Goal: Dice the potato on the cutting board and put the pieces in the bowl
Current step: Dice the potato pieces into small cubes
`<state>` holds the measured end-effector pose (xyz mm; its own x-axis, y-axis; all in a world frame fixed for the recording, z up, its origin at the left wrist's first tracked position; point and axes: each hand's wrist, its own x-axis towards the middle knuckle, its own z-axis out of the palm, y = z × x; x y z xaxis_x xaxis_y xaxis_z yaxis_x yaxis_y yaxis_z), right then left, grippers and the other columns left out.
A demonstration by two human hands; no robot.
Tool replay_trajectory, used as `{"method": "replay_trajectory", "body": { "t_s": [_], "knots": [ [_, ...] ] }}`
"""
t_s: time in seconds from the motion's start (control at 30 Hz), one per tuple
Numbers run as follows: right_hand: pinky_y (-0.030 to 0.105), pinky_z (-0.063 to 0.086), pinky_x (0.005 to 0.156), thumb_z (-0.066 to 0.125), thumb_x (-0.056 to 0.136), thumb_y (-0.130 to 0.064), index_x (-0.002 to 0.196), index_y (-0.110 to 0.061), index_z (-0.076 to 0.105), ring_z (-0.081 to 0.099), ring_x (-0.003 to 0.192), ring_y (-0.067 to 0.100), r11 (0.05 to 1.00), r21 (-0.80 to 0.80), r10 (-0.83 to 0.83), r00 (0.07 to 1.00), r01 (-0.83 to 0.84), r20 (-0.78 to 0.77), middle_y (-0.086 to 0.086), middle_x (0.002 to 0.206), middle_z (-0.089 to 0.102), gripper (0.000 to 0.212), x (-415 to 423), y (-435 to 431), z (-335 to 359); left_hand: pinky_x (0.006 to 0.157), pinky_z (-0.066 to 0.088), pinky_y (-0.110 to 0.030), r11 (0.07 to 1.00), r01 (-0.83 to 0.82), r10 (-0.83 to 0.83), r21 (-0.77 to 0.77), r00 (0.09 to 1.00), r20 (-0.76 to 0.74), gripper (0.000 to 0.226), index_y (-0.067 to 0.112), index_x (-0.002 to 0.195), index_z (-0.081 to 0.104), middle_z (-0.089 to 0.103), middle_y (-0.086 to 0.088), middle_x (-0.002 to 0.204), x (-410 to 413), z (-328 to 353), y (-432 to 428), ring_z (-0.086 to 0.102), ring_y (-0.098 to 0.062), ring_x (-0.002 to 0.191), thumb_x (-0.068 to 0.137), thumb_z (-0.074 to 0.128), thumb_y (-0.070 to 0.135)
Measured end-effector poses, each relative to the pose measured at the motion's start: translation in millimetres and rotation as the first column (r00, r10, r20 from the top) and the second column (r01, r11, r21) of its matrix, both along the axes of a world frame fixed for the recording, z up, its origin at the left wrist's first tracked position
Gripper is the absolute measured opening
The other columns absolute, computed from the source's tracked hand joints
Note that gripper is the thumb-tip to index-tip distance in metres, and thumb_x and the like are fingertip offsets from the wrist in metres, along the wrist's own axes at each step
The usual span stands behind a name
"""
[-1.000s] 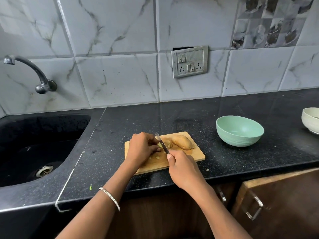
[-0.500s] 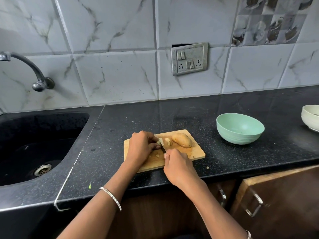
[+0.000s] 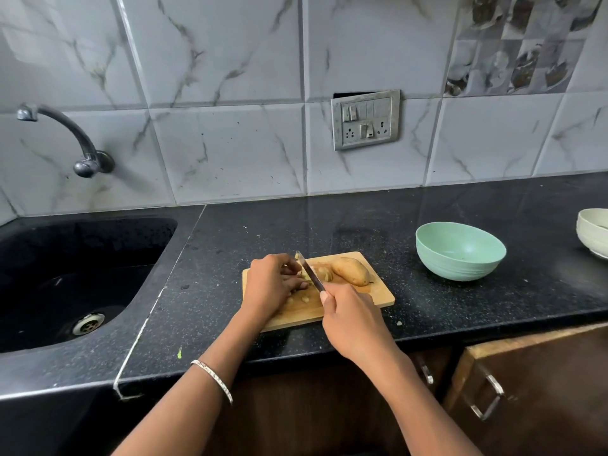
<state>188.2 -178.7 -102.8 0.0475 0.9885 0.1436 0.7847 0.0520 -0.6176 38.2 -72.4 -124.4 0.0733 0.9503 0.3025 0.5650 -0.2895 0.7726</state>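
Note:
A wooden cutting board [image 3: 378, 294] lies on the black counter. On its far right rests a brown potato half [image 3: 350, 270], skin up. My left hand [image 3: 273, 283] curls over a pale potato piece [image 3: 304, 274] on the board's left part. My right hand [image 3: 352, 319] grips the handle of a knife [image 3: 309, 271], whose blade slants up beside my left fingers. Pale cut bits [image 3: 324, 274] lie just right of the blade, and small bits [image 3: 305, 299] lie under my left hand. The green bowl [image 3: 460, 255] stands to the right of the board, with nothing visible inside.
A black sink [image 3: 75, 278] with a drain and a wall tap [image 3: 65, 136] lies to the left. A white bowl [image 3: 594, 235] sits at the right edge. Wooden cabinet doors with metal handles [image 3: 487, 399] are below the counter. A switch plate [image 3: 365, 120] is on the tiled wall.
The knife blade dropped into the potato half a second ago and has now risen again, tip up beside my left fingers. My left hand stays on the piece.

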Motion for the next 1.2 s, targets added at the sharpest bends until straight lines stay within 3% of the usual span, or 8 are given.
{"method": "replay_trajectory", "body": {
  "t_s": [0.3, 0.77, 1.2],
  "knots": [
    [0.036, 0.042, 0.07, 0.033, 0.108, -0.033, 0.117, -0.026, 0.06, 0.058, 0.093, 0.021, 1.0, 0.004, 0.008, 1.0, -0.008, 0.021, -0.001, 0.099, 0.063, 0.029, -1, 4, -6, 0.079, 0.061, -0.033, 1.0, 0.008, -0.008, 0.012, 1.0, -0.004, 0.02, 0.014, 0.089, 0.075, 0.075, 0.004, 0.072, 0, -1, 2, 0.072, -0.004, 0.07, 0.073, 0.082, 0.004],
    [0.03, 0.034, 0.054, 0.035, 0.108, -0.033, 0.089, -0.022, 0.049, 0.059, 0.084, 0.022, 0.999, -0.044, 0.001, 1.0, 0.0, 0.014, 0.003, 0.091, 0.06, 0.026, -8, 10, -3, 0.078, 0.057, -0.031, 0.996, -0.035, 0.045, 0.077, 0.991, -0.123, 0.01, 0.016, 0.078, 0.079, 0.074, 0.008, 0.072, 5, 3, 1, 0.069, -0.003, 0.066, 0.072, 0.084, 0.009],
    [0.035, 0.04, 0.067, 0.037, 0.108, -0.031, 0.11, -0.016, 0.058, 0.056, 0.088, 0.024, 0.997, -0.057, -0.038, 0.997, 0.042, 0.071, 0.006, 0.103, 0.063, 0.026, -17, 19, -2, 0.079, 0.057, -0.027, 0.995, -0.052, 0.065, 0.08, 0.984, -0.168, 0.013, 0.017, 0.083, 0.08, 0.075, 0.006, 0.076, 5, 4, 0, 0.069, -0.002, 0.07, 0.073, 0.084, 0.01]
  ]
}}
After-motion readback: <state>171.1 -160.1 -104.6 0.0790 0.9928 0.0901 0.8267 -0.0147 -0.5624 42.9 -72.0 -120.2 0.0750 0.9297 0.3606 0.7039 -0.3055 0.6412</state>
